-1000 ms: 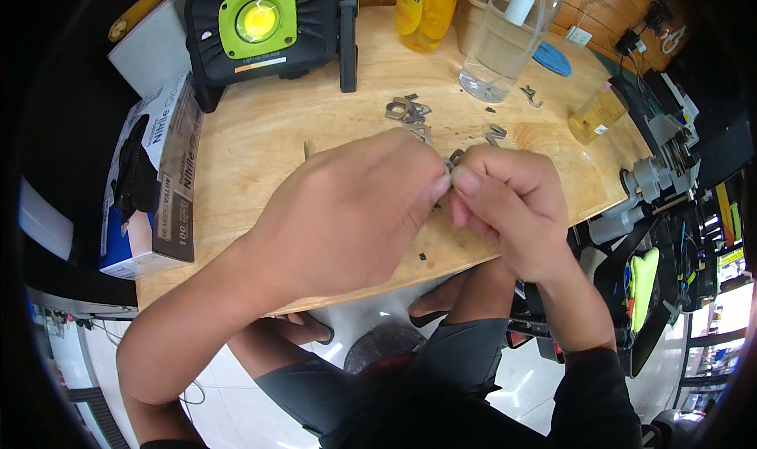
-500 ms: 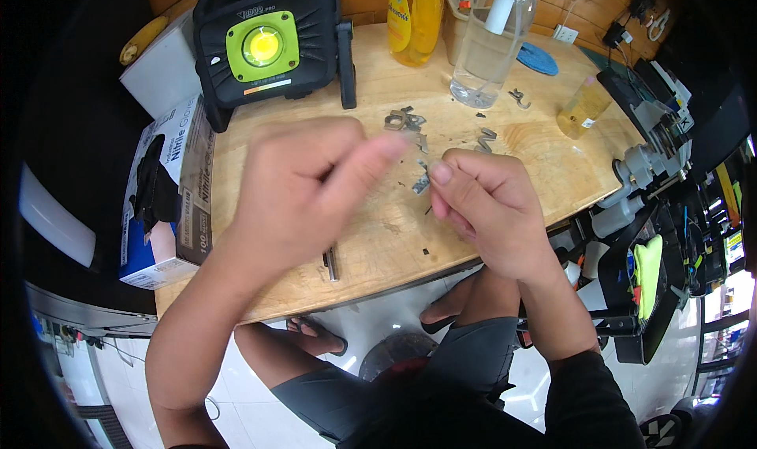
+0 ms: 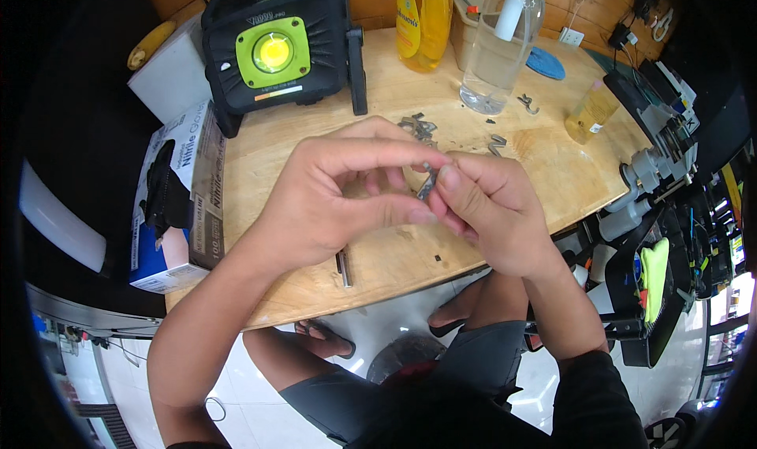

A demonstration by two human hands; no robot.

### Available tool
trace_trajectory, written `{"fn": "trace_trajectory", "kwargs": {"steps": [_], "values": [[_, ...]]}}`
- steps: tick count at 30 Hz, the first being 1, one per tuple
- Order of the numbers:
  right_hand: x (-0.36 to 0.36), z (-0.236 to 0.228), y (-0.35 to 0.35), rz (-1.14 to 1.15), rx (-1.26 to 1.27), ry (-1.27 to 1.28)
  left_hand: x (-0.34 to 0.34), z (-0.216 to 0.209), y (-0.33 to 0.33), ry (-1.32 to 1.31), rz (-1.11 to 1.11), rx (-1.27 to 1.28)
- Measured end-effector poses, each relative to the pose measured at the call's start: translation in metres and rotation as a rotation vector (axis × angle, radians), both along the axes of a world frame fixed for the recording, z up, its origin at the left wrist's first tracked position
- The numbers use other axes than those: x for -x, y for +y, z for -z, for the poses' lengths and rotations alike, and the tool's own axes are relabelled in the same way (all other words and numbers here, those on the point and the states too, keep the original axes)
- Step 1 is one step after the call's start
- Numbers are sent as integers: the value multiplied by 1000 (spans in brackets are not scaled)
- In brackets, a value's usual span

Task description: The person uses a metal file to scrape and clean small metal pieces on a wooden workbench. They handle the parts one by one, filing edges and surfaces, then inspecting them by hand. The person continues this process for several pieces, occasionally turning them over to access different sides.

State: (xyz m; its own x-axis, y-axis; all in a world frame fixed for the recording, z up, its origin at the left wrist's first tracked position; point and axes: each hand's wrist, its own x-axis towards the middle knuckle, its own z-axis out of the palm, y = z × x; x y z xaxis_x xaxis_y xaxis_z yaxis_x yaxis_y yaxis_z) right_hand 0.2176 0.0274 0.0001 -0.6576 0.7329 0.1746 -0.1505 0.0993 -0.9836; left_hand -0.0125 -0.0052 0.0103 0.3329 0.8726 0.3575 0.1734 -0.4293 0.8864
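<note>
Between my two hands is a small grey metal-looking piece (image 3: 426, 186), seemingly a letter-shaped emblem, partly hidden by fingers. My right hand (image 3: 501, 208) pinches its right side between thumb and curled fingers. From the left, my left hand (image 3: 323, 193) reaches round it, index fingertip at its top edge and thumb at its lower end. Beyond the hands lies a little heap of similar grey pieces (image 3: 419, 126). Two more rest apart to the right, a zigzag piece (image 3: 497, 145) and a curved piece (image 3: 528, 104). A slim metallic pen-like tool (image 3: 344, 269) lies below my left hand.
A black work light (image 3: 276, 51) shines at the back left, beside a glove box (image 3: 177, 197). Along the back stand a yellow liquid bottle (image 3: 423, 23) and a clear pump bottle (image 3: 498, 55). An amber container (image 3: 590, 114) stands right. The wooden table (image 3: 268, 307) ends near my knees.
My left hand has swung right and down to the grey piece, its finger and thumb now around it. The right hand keeps its pinch. The whole view has shifted slightly.
</note>
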Motion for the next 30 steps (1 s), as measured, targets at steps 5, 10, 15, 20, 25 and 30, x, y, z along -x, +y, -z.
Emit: {"fn": "trace_trajectory", "kwargs": {"steps": [5,10,15,20,25,30], "values": [[2,-2,-3,37,-66,-5,3,1,-1,10,-15,-19],[16,12,-14,450,-227,245,1,1,-1,-26,-56,-9],[8,31,-10,438,-600,163,-3,-1,-6,6,-100,50],[5,28,-14,426,-579,92,0,3,-5,57,-92,-63],[5,28,-13,415,-583,123,-6,0,-6,83,-106,-157],[3,24,-11,405,-764,49,-7,-1,-10,81,-127,-171]]}}
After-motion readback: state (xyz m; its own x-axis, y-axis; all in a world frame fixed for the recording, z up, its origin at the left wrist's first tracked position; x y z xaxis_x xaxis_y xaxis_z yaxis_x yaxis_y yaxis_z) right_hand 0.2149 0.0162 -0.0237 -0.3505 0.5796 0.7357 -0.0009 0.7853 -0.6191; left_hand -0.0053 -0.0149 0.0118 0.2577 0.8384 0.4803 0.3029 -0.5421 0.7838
